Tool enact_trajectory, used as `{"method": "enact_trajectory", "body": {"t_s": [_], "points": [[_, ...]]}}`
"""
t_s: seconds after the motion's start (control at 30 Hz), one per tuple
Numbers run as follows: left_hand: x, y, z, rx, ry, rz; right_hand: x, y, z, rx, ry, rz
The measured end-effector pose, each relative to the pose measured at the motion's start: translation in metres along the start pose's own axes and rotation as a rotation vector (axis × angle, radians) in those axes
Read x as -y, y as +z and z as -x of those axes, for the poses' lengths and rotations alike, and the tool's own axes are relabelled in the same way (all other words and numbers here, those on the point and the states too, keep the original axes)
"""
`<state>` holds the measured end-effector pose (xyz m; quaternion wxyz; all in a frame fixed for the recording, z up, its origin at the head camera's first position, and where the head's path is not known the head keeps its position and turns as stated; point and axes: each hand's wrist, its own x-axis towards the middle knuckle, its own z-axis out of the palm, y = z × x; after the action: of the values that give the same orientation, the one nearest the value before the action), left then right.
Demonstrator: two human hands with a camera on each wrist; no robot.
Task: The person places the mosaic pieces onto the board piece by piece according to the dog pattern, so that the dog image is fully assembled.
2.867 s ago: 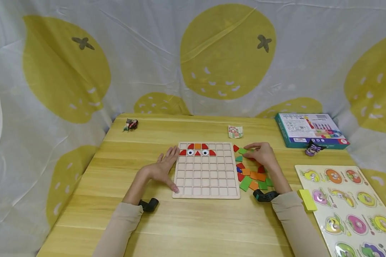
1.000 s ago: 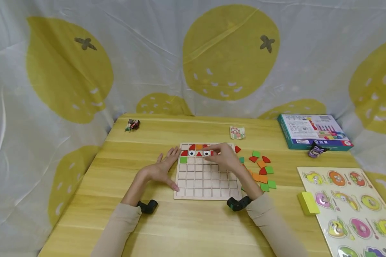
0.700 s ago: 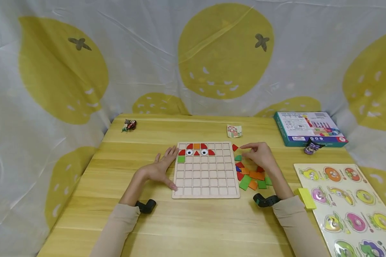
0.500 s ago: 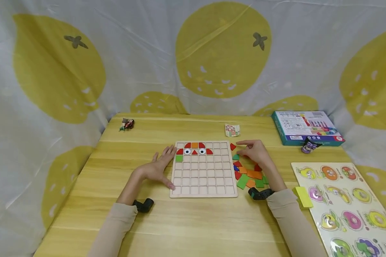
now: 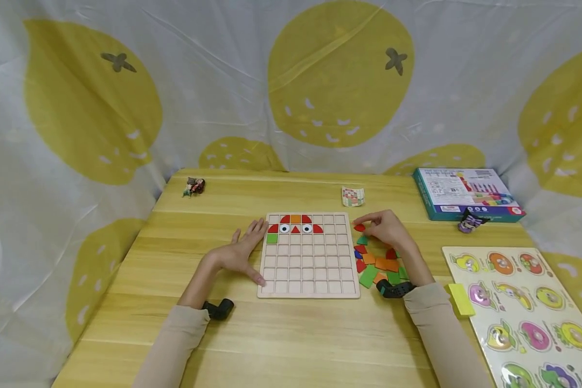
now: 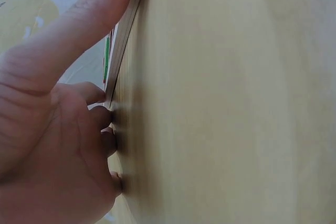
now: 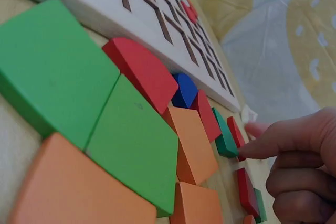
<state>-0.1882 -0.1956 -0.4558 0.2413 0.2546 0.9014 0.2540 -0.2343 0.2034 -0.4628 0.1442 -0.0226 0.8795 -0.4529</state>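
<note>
A wooden grid board (image 5: 310, 269) lies mid-table, with red tiles, an orange square and two eye tiles in its top rows and a green square tile (image 5: 272, 238) below them at the left. My left hand (image 5: 235, 254) rests along the board's left edge, fingers spread, thumb at the lower corner. Right of the board, my right hand (image 5: 388, 229) has index finger and thumb on either side of a red wedge-shaped tile (image 5: 359, 228), pinching it. In the right wrist view this red tile (image 7: 236, 134) is partly hidden by the fingers.
Loose tiles lie under and before the right hand, including an orange tile (image 5: 392, 264), a green tile (image 5: 368, 277) and a dark green tile (image 5: 362, 240). A pattern card (image 5: 353, 196), box (image 5: 468, 194), figurine (image 5: 470, 222), yellow block (image 5: 461, 299) and fruit puzzle (image 5: 509, 323) stand around.
My right hand carried a green square tile onto the board's third row, then returned right. The red wedge tile has shifted slightly toward me between finger and thumb. My left hand stayed put.
</note>
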Motion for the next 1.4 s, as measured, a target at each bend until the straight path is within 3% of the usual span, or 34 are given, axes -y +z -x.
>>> {"method": "enact_trajectory", "body": {"t_s": [0.27,0.47,0.77,0.97,1.13,1.4], "points": [[0.002,0.001,0.002,-0.003,0.005,0.000,0.002,0.004,-0.002,-0.036,0.013,0.069],[0.001,-0.001,0.004,0.001,0.006,0.004,0.004,0.003,-0.002,-0.076,0.079,0.114],[0.004,-0.001,0.007,-0.004,-0.001,0.008,0.003,0.007,-0.006,-0.019,-0.005,0.054],[0.004,-0.001,0.009,-0.001,-0.004,-0.012,0.005,0.009,-0.006,-0.032,-0.042,0.054],[0.003,-0.001,0.009,-0.003,0.004,-0.013,0.024,0.024,-0.002,0.086,-0.114,-0.013],[-0.001,-0.001,0.004,0.001,0.014,-0.017,0.083,0.093,-0.007,0.344,-0.319,0.052]]}}
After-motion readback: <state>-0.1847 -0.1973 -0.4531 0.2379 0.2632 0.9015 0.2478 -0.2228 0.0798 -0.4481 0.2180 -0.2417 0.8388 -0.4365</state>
